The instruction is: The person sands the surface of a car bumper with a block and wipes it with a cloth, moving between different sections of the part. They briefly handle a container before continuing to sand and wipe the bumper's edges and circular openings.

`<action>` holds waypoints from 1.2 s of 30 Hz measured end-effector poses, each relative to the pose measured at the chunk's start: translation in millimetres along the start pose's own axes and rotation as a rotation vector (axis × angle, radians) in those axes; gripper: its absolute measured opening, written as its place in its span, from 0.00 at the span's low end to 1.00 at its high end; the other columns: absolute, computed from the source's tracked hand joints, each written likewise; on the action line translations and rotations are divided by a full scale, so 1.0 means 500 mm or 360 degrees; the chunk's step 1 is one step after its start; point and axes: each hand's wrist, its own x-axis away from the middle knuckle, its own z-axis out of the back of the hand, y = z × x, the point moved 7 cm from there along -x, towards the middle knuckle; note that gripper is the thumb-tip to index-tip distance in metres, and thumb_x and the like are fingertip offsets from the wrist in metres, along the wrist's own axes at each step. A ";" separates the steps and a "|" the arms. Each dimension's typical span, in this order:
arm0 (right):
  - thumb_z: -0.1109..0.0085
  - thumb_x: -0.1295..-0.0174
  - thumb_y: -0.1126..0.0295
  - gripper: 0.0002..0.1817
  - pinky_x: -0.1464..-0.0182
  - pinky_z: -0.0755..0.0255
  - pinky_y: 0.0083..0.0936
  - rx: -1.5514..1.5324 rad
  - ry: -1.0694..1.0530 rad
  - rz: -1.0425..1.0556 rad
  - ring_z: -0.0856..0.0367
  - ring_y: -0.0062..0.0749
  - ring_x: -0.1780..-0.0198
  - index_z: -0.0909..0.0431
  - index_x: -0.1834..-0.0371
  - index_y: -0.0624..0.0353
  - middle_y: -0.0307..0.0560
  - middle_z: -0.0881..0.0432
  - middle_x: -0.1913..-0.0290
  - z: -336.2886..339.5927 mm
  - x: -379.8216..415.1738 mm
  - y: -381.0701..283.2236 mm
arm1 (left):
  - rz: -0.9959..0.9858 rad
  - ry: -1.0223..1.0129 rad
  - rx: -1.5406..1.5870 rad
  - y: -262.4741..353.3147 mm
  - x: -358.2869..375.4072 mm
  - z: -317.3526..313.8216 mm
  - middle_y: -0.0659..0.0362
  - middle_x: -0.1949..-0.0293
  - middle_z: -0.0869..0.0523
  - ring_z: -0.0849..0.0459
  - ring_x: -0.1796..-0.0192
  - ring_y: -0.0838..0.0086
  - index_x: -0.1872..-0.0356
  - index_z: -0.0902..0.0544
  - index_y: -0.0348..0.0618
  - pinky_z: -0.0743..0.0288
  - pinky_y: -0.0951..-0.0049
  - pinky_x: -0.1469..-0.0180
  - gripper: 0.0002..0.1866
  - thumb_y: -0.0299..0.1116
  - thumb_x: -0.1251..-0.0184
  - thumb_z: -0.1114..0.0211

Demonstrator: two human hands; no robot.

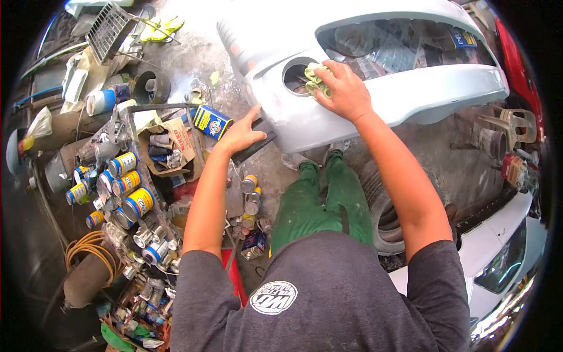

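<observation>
A pale grey-white car bumper (pixel 305 120) lies across the upper middle of the head view, with a round opening near its left end. My right hand (pixel 345 91) is closed on a crumpled yellow-green cloth (pixel 316 80) at the right rim of that opening. At the bumper's left edge, my left hand (pixel 243 134) has its fingers spread, thumb apart, holding nothing. Its fingertip is at or very near the bumper's edge. Just left of this hand stands a blue and yellow can (pixel 212 122). Under the bumper's left end is a dark flat bar (pixel 258 141).
Several paint cans (pixel 138 203) crowd the left side, beside a cardboard box (pixel 167 149) and a coiled orange hose (pixel 92 256). A tyre (pixel 384 217) lies right of my legs. A plastic chair (pixel 516 126) and a white car (pixel 495 246) are at the right.
</observation>
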 end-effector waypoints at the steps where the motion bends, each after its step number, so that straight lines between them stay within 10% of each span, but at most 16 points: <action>1: 0.29 0.40 0.55 0.26 0.39 0.18 0.41 0.0019 0.0007 0.0014 0.20 0.48 0.35 0.19 0.37 0.45 0.46 0.21 0.34 0.001 -0.002 -0.001 | 0.0083 -0.0104 -0.0090 0.023 0.000 0.004 0.36 0.26 0.24 0.24 0.24 0.49 0.14 0.44 0.46 0.34 0.61 0.22 0.53 0.37 0.41 0.26; 36: 0.28 0.39 0.59 0.26 0.37 0.21 0.44 -0.0044 -0.0052 -0.0024 0.20 0.51 0.37 0.20 0.37 0.48 0.48 0.22 0.33 0.000 -0.004 -0.003 | 0.0042 0.0180 0.0175 0.083 0.072 -0.110 0.39 0.18 0.33 0.27 0.20 0.54 0.13 0.45 0.46 0.34 0.66 0.23 0.55 0.40 0.43 0.28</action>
